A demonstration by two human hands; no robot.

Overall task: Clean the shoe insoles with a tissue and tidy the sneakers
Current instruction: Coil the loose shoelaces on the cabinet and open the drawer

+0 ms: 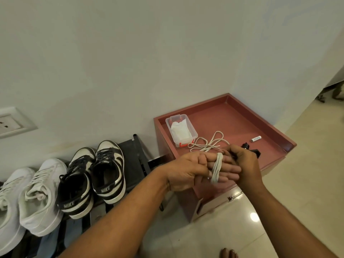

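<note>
Your bare toes [229, 253] show at the bottom edge on the glossy cream tiled floor [279, 211], and both forearms reach up from there. Your left hand [186, 170] holds its fingers out straight, and a flat white shoelace [216, 169] is wound in several turns around them. Your right hand [245, 164] sits at those fingertips with its own fingers curled in, pinching a strand of the same lace. The rest of the lace trails off in loose loops onto the surface just behind.

That surface is the top of a dull red cabinet with a raised rim [260, 116]. On it, near its left corner, stands a clear plastic box with an orange-red latch [193, 135], and folded white tissues [179, 130] lie inside it. A small white cylinder [256, 139] lies towards the right, and a small black object [250, 148] is partly hidden behind your right hand.

To your left, a black slatted shoe rack [134, 155] carries a pair of black-and-white sneakers [91, 175], heels towards you. A pair of white sneakers [28, 192] stands beside them, further left. Behind everything runs a pale wall with a white socket plate [11, 121] at its left edge.
</note>
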